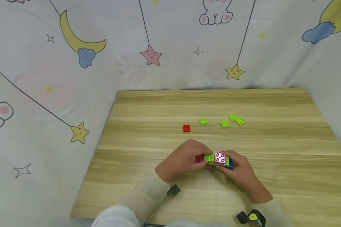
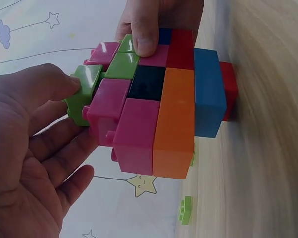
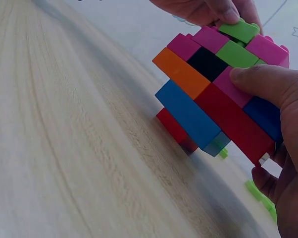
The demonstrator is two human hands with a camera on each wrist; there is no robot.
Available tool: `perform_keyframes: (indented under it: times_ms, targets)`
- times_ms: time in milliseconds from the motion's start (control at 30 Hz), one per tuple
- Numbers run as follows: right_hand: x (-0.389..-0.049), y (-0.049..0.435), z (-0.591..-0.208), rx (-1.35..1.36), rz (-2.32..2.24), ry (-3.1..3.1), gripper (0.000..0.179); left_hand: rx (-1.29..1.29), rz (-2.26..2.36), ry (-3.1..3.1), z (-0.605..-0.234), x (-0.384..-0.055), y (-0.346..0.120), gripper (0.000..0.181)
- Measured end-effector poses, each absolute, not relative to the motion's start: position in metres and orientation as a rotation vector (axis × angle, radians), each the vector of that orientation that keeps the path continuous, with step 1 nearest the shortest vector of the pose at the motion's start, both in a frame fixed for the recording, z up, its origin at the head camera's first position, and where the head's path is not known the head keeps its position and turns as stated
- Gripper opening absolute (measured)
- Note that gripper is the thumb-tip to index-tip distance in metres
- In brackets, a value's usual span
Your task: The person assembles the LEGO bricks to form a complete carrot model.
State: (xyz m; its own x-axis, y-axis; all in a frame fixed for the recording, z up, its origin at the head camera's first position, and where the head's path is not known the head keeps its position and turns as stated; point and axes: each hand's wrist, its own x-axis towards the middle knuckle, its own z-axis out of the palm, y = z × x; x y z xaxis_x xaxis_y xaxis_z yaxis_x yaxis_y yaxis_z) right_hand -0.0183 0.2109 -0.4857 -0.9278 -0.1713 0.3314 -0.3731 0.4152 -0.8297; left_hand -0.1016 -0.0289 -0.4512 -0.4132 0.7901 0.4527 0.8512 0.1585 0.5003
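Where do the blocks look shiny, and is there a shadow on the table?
Left wrist view: pale glare on the green brick under the left hand's thumb; head view: the pink brick's top looks bright and washed out; right wrist view: yes, a soft-edged grey shadow lies across the table.

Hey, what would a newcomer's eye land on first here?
Probably the multicoloured block stack over the wooden table, gripped by the right hand while the left hand pinches a green block at its top. Next, the red brick and four green bricks lying beyond it, before a cartoon backdrop.
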Motion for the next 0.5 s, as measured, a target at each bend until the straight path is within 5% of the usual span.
perform_keyframes:
  times_ms: [500]
  targets:
    - [-0.027,0.22,-0.515,0.482,1.504,-2.503,0.05,-1.616,-1.047,-2.466,-0.443,-0.095,-0.027,0.027]
